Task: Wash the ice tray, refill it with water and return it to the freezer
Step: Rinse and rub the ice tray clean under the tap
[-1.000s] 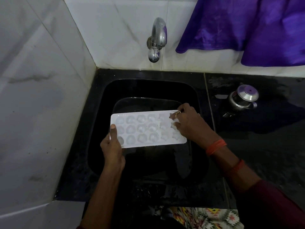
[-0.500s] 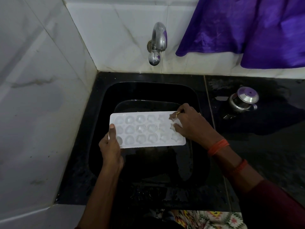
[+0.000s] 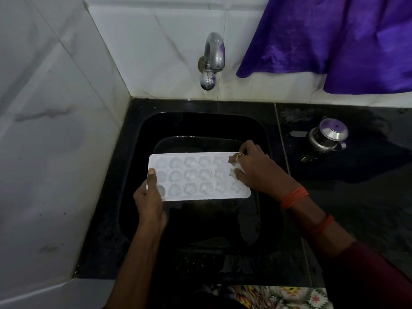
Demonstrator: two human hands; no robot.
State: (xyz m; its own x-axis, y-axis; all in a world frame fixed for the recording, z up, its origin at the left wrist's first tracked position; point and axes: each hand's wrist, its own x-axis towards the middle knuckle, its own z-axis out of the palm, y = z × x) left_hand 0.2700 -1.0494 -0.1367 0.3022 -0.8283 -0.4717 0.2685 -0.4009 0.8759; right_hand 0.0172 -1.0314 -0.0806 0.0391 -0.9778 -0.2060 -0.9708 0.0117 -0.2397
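A white ice tray (image 3: 196, 177) with several round and star-shaped cups is held level over the black sink (image 3: 138, 139). My left hand (image 3: 150, 199) grips its left end, thumb on top across the rim. My right hand (image 3: 256, 168) lies over the tray's right end, fingers curled down into the star cups there; a ring shows on one finger. The chrome tap (image 3: 210, 61) sticks out of the white tiled wall above the sink, and no water is seen running from it.
A small steel pot (image 3: 327, 136) with a lid stands on the wet black counter right of the sink. Purple cloth (image 3: 334, 41) hangs at the top right. White tiled walls close in the left side and the back.
Both hands and the tray stay almost where they were; the right fingers shift slightly over the right end cups. The view has tilted a little.
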